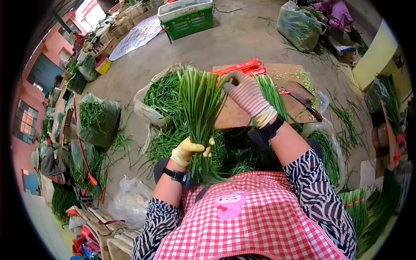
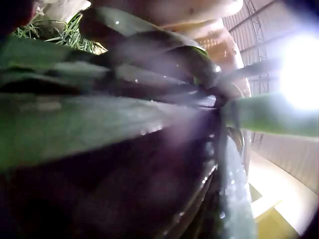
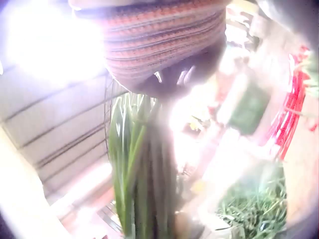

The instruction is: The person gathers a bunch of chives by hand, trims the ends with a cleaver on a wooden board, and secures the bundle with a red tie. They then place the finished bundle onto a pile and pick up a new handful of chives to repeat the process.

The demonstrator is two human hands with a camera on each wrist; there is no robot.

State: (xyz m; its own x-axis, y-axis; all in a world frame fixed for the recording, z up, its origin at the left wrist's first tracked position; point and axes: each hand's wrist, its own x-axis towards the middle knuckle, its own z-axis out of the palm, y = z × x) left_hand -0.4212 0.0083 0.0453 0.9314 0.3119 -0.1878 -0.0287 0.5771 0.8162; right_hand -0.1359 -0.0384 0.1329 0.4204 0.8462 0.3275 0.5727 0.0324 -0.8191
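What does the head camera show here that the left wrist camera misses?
Only the head view: the yellow-gloved left hand gripping the bunch of leaves low down, the striped right hand pinching its tips, the wooden board, the green crate. Only the left wrist view: water drops on the leaves, a roof overhead. Both: the bunch.

Chive bags (image 1: 99, 119) on concrete floor (image 1: 242, 39)

striped knit glove (image 1: 249, 96) | wet glossy leaves (image 2: 99, 134) | matt wooden board (image 1: 236, 116)

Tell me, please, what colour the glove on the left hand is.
Yellow: the left hand shows best in the head view.
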